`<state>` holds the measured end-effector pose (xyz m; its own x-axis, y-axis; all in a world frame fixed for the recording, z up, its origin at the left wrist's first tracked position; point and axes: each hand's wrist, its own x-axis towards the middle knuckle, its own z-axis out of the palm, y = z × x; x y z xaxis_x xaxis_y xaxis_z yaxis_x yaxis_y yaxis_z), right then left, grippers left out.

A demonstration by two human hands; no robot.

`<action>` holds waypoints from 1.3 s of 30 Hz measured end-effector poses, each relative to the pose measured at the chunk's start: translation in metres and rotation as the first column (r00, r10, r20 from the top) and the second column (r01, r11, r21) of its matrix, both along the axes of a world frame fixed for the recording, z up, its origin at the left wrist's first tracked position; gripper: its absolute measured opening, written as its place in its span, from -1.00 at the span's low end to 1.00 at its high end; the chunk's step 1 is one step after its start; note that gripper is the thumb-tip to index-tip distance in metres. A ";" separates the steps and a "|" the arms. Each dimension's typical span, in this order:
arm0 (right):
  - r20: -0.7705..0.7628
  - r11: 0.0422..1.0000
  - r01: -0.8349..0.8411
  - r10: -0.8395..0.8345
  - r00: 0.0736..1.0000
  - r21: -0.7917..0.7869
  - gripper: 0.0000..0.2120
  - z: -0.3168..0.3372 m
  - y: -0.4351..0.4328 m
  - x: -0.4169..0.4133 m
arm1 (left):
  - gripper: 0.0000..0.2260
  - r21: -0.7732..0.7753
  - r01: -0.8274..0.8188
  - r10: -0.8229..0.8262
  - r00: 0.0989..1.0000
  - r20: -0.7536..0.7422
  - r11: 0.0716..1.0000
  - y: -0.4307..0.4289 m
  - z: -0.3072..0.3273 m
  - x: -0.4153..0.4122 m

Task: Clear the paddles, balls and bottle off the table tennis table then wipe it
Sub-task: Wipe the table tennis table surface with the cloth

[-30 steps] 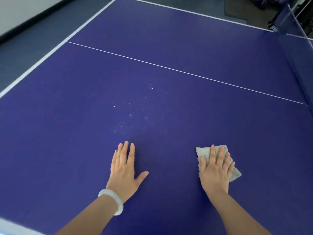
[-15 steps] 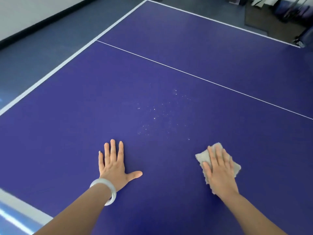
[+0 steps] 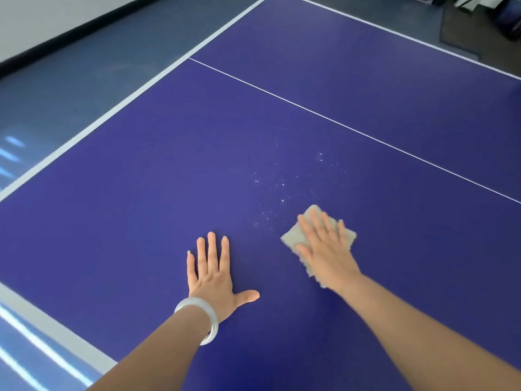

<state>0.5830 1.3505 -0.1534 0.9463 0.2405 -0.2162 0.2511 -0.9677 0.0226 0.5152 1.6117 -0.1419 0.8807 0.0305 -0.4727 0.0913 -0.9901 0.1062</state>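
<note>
Clearing judged done: no paddles, balls or bottle visible on the surface [image 3: 141, 221]; wiping is the step in hand. Left grip [image 3: 211, 275] lies flat, fingers straight, holding nothing. Right grip [image 3: 324, 244], fingers extended, presses the cloth [image 3: 290, 235] down. White specks [image 3: 282, 187] just beyond remain unwiped.

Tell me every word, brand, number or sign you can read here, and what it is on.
No readable text anywhere.
Table: only plain white lines, no lettering.
Cloth under the right hand: blank.
Bracelet by the left hand: blank.
Dark things on the floor, far corner: too blurred to show any writing.
</note>
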 end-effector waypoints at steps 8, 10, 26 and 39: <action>-0.039 0.804 0.591 -0.589 0.807 0.073 -0.39 0.006 0.022 0.022 | 0.11 0.004 0.006 -0.005 1.000 -0.023 1.000 0.000 -0.001 0.000; -0.009 0.940 0.327 -0.327 0.945 0.103 -0.39 0.002 0.067 0.004 | 0.11 -0.003 0.002 -0.002 0.999 -0.033 1.000 0.000 -0.001 0.000; -0.008 0.708 0.696 -0.700 0.714 0.119 -0.28 0.014 0.088 -0.141 | 0.11 -0.007 0.017 -0.017 1.000 0.015 1.000 0.001 -0.002 0.000; 0.079 0.803 0.585 -0.594 0.801 0.114 -0.32 0.003 0.048 -0.195 | -0.28 -0.121 0.000 0.033 0.962 0.272 0.993 0.075 0.009 0.012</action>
<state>0.3882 1.3982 -0.1501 0.9265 -0.3593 -0.1119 -0.3678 -0.9274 -0.0681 0.5275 1.6866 -0.1324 0.9765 0.0048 -0.2153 0.0590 -0.9675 0.2460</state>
